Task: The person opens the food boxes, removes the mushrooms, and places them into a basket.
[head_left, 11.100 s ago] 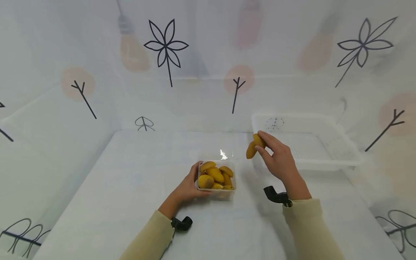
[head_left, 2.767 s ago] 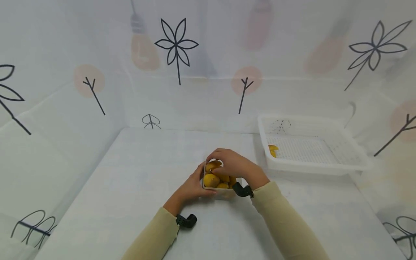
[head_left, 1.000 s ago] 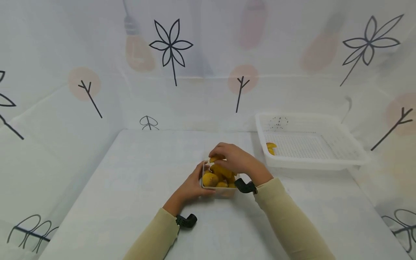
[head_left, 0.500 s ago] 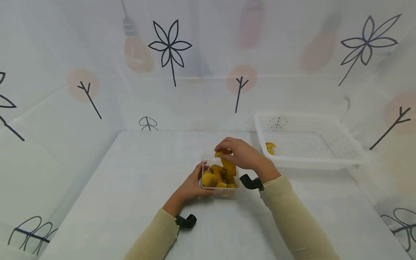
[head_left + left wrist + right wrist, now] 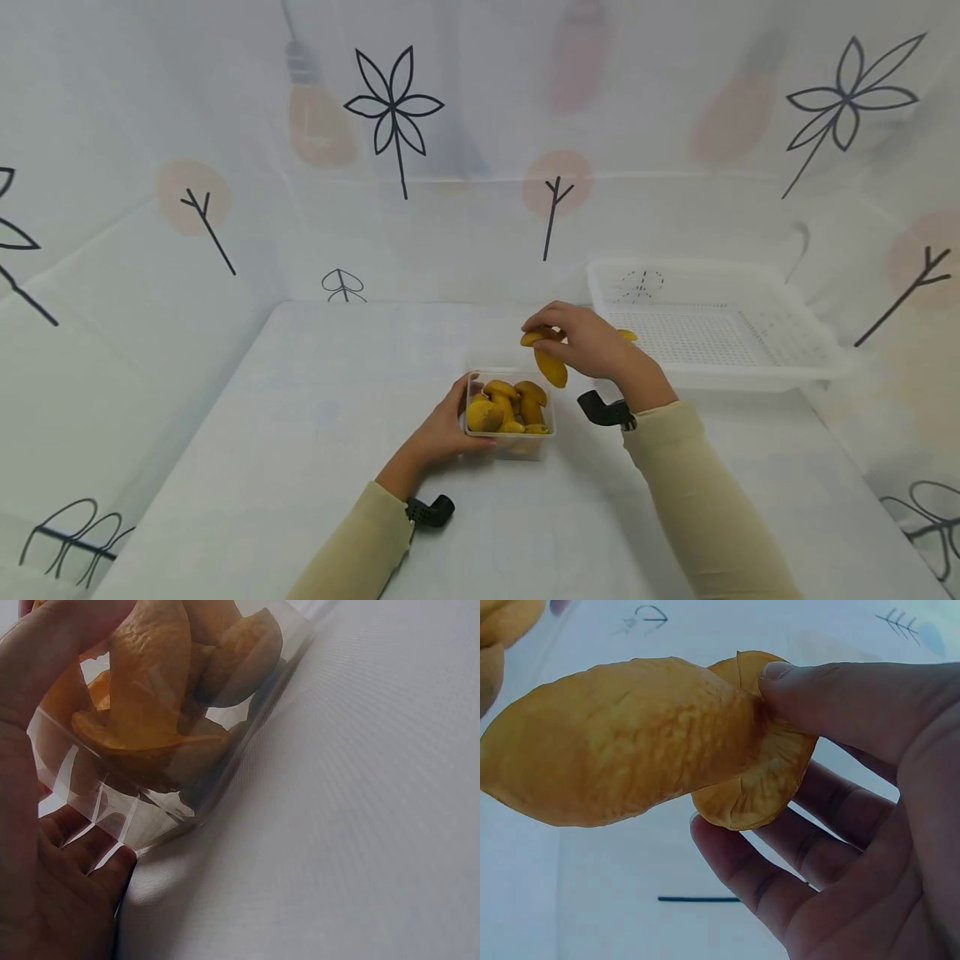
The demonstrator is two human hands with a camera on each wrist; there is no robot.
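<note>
A small clear plastic box (image 5: 519,451) stands on the table with several yellow mushrooms (image 5: 504,400) in it. My left hand (image 5: 433,435) grips the box from its left side, thumb near the front and fingers around the back; in the left wrist view, mushroom caps and stems show through the clear wall (image 5: 161,817). Above and right of the box, my right hand (image 5: 600,346) holds one yellow mushroom (image 5: 552,367) by its cap, the thick stem slanting down. The right wrist view shows the thumb against the cap's underside and the stem (image 5: 622,742) pointing left.
At the back right sits a white perforated plastic basket (image 5: 750,377). A yellow mushroom (image 5: 628,335) lies at its left end, partly hidden behind my right hand. The white table (image 5: 337,467) meets patterned cloth walls at the back and sides.
One mushroom, held earlier by the right hand, now lies in the basket. The right hand has since lifted another from the box and moved it up and right. The left hand stays on the box.
</note>
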